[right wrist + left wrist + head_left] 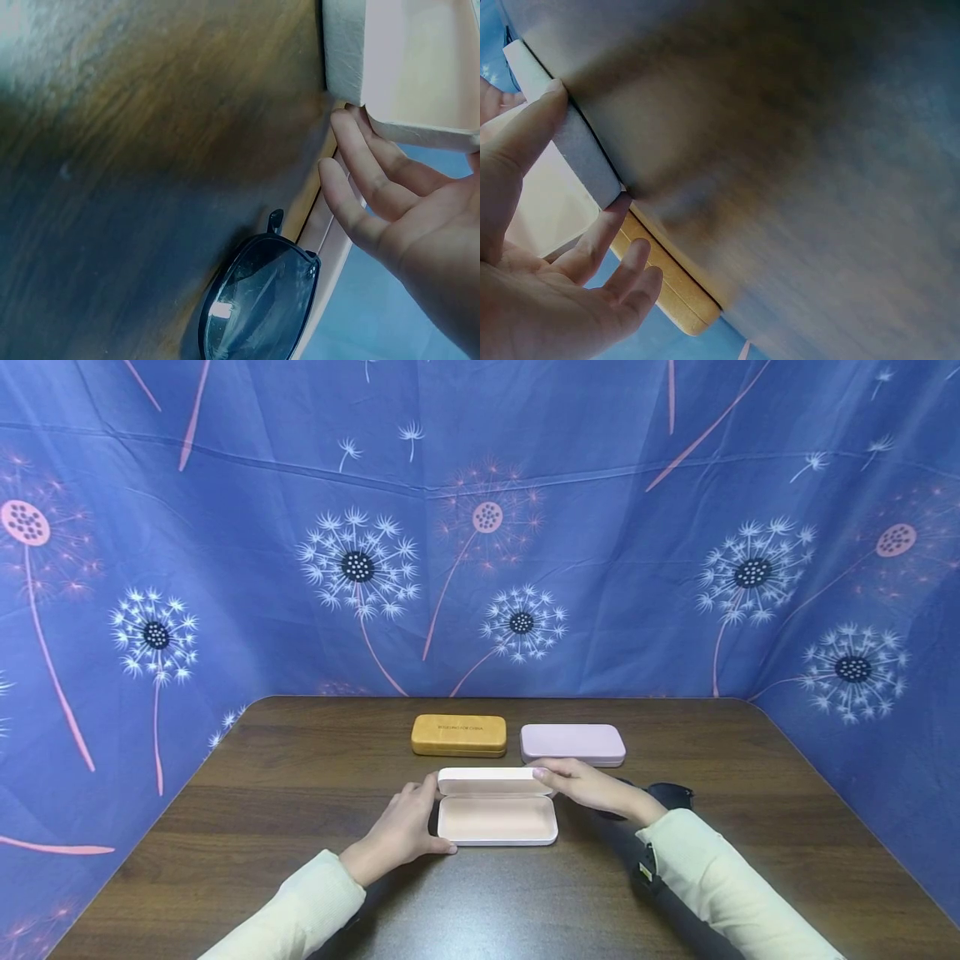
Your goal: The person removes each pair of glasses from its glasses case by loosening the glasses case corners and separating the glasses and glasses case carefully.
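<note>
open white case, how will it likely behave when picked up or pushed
The white case is probably stiff, since its edges look straight and its walls unbent. It shows nothing inside, so it may feel light. Its lid stands raised, so a push or lift might make that swing.

I count three oblong hard cases: one white case with a pale peach lining, one mustard-yellow case with small dark lettering and one pale lilac case with rounded corners. One of the three is open; two are closed. There is one pair of black-framed glasses with dark lenses. I have two bare hands, my left hand and my right hand, and two pale cream sleeves. I see one brown wood-grained table and five whole white dandelion heads with dark centres on blue cloth.
</note>
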A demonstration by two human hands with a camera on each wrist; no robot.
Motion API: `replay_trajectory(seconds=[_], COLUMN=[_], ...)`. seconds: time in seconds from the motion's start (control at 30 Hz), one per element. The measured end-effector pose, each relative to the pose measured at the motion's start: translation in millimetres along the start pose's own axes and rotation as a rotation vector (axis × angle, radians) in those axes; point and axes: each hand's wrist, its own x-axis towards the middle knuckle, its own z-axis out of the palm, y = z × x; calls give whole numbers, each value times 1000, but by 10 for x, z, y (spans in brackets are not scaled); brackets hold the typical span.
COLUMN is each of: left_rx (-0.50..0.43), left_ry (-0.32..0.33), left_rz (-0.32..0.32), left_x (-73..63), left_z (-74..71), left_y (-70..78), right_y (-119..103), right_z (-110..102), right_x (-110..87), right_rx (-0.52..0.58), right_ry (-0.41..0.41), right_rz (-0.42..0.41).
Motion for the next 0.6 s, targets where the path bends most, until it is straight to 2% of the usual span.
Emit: replay_trajectory(seconds=[0.37,0.6], left_rx=[-5,-27], left_ry=[20,19], left_rz=[12,9], left_x=[1,-3], left_z=[7,-4], left_y=[-9,-8], right_y=[16,17], right_z=[-21,-2], right_x=[-9,-32], right_rx=[50,-27], right_ry=[-41,-15], right_rz=[-63,-128])
